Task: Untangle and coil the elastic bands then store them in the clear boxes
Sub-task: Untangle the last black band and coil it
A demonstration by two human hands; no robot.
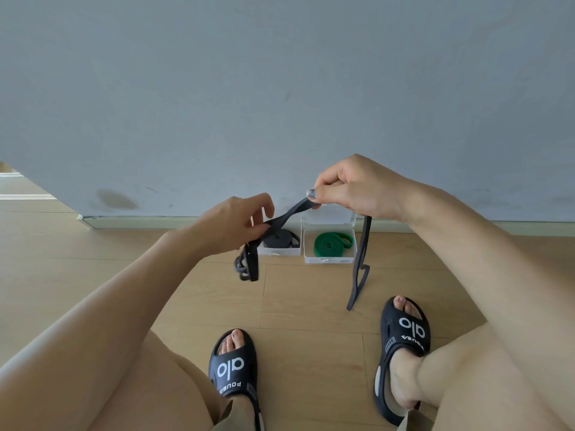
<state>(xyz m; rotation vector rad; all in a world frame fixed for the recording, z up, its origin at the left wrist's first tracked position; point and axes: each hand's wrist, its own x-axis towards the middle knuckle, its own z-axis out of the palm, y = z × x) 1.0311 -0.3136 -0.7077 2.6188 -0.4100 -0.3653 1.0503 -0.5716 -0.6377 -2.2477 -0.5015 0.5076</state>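
The person's left hand (239, 220) and right hand (348, 185) both pinch one black elastic band (289, 213), stretched between their fingers, with tangled ends hanging below each hand. Beyond the fingers, by the wall, two clear boxes (329, 259) hold a coiled black band (280, 239) and a coiled green band (331, 244).

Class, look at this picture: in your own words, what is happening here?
A seated person holds a black elastic band stretched between both hands. The left hand pinches one end, where a tangled bunch hangs down; the right hand pinches the other, with a loose loop dangling toward the wooden floor. By the wall stand two open clear boxes: the left box holds a coiled black band, the right box a coiled green band.
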